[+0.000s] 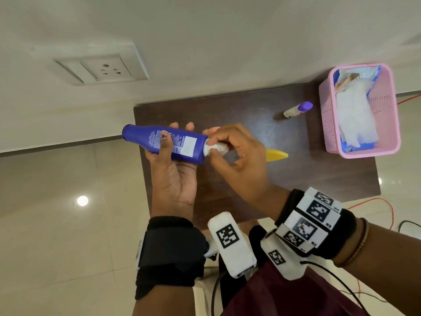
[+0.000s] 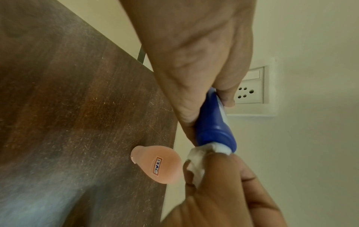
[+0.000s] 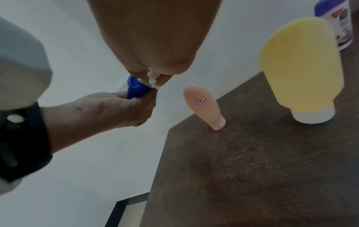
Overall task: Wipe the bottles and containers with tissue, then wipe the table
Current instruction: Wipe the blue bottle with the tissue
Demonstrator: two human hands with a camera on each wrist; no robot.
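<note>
My left hand (image 1: 169, 153) grips a blue bottle (image 1: 159, 141) sideways above the left part of the dark wooden table (image 1: 319, 169). My right hand (image 1: 230, 149) pinches a crumpled white tissue (image 1: 216, 148) against the bottle's cap end. The left wrist view shows the blue bottle (image 2: 212, 124) with the tissue (image 2: 198, 159) pressed on its white end. The right wrist view shows the same bottle (image 3: 136, 89) held in my left hand (image 3: 120, 107), with the tissue (image 3: 153, 79) under my right fingers.
A yellow bottle (image 1: 276, 154) (image 3: 303, 70), a peach tube (image 2: 157, 164) (image 3: 204, 106) and a white bottle with a purple cap (image 1: 298, 109) stand on the table. A pink basket (image 1: 391, 124) with tissues sits at the right edge. A wall socket (image 1: 100, 69) is behind.
</note>
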